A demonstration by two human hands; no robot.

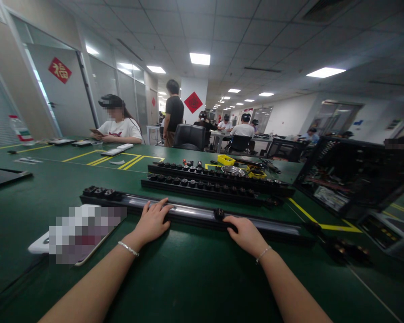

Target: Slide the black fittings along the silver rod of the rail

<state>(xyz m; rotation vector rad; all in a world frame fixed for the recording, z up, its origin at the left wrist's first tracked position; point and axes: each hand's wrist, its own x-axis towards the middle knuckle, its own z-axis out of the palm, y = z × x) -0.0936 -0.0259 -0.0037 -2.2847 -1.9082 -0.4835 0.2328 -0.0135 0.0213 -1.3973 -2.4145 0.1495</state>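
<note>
A long black power track (195, 212) with a shiny strip along its top lies across the table before me. My left hand (154, 220) rests on its middle-left stretch, fingers spread and open. Just right of a small round black socket module (218, 214) seated on the track, my right hand (244, 232) is closed over the track, index fingertip beside the module and thumb at the near edge. Its other fingers are mostly hidden. Several more socket modules (99, 191) sit at the track's left end.
Two more tracks (198, 185) with rows of modules lie behind. Yellow trays (226, 159) stand farther back. A phone (87, 237) lies at left, partly blurred out. An opened computer case (350, 179) stands at right. A seated person (121, 125) is across the table.
</note>
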